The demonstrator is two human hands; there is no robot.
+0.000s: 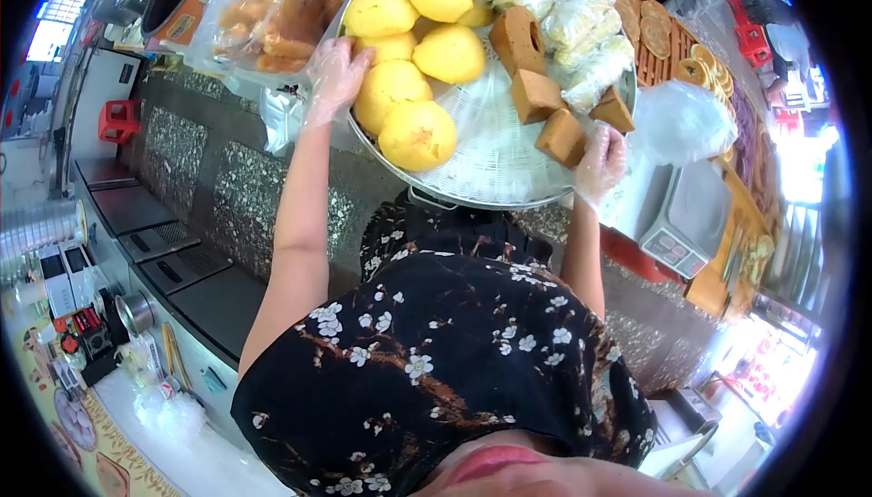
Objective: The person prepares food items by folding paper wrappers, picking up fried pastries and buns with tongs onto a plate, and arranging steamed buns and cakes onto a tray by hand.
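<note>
A round metal tray [536,202] with a white mesh liner is in front of my body. My left hand [336,79], in a see-through plastic glove, grips its left rim, fingertips beside the yellow buns [395,97]. On the opposite side my right hand [601,163], gloved too, is closed at the rim next to a brown cake block [562,138]. More brown cake pieces [536,95] lie towards the tray's middle. Behind them are several plastic-wrapped rolls [581,20]. The parts of both hands under the rim are hidden.
At left, a plastic bag of fried dough sticks [272,38] stands beside the tray. To the right are a digital scale [686,220], a plastic bag [683,120] and flat breads [656,29]. A red stool [119,121] stands on the floor; a counter [173,261] runs along the left.
</note>
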